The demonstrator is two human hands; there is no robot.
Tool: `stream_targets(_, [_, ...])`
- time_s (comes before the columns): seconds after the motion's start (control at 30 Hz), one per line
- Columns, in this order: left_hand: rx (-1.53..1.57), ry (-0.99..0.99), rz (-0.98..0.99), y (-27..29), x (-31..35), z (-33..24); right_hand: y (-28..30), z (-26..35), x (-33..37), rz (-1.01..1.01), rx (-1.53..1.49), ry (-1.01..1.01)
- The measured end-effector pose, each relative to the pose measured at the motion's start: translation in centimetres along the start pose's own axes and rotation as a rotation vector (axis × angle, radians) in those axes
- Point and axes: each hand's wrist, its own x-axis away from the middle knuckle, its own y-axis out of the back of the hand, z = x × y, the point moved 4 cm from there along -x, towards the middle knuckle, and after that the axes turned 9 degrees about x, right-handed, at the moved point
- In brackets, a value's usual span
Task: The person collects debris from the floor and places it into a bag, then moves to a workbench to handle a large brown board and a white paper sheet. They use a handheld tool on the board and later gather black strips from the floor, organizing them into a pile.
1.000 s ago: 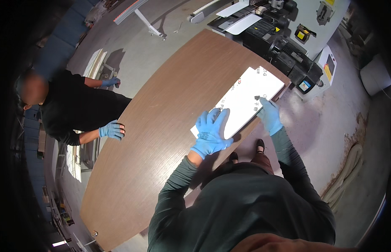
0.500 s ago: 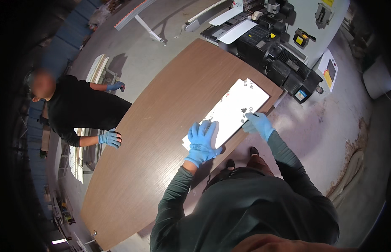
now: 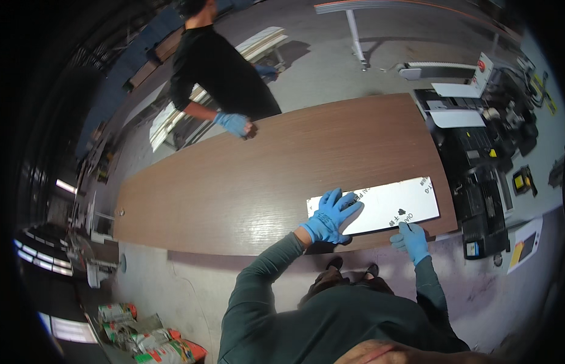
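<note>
- Board (image 3: 388,206): one white piece lay flat on the table (image 3: 234,176), close to its near edge and towards its right end; we could not tell whether a second lay under it.
- Our left hand (image 3: 330,219) rested on the board's left end, fingers spread wide; we saw nothing enclosed in it.
- Our right hand (image 3: 411,240) was at the table's near edge, fingers curled, tips at the board's near side; we could not tell whether they pinched it or only touched it.
- Step in hand, as we judged it: steadying the board on the table, left hand bearing down, right hand minding the edge.
- Any shift of the board would, we thought, have called for a firmer right-hand hold and a lighter left palm.
- Hands: four, our two and a co-worker's two, one of those (image 3: 234,124) at the table's far edge.
- Co-worker (image 3: 224,76): one, beyond that far edge, with panels (image 3: 167,124) showing on both sides; we could not count them.
- Machine (image 3: 479,209): one, beside the table's right end, with two white plates (image 3: 457,117).
- Shoes (image 3: 372,270): two, below the table's near edge.
- Bags (image 3: 164,349): several, on the floor off the table's near left, too jumbled to count.
</note>
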Motion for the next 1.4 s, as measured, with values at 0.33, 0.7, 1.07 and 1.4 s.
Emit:
stream_targets(0.33, [0.022,-0.015,-0.106,0.3,1.6,-0.8,-1.1,1.9,1.0,-0.069,0.186,0.124])
stream_targets(0.7, [0.003,-0.114,-0.338,1.2,6.6,-0.2,-12.5,5.8,4.3,-0.427,0.703,0.704])
stream_targets(1.07, [0.096,0.161,-0.352,0.9,13.1,3.9,-23.9,10.4,6.9,-0.177,0.807,0.670])
stream_targets(1.4, [0.305,0.242,-0.398,-0.7,15.6,6.4,-29.5,12.7,5.5,-0.063,1.011,0.804])
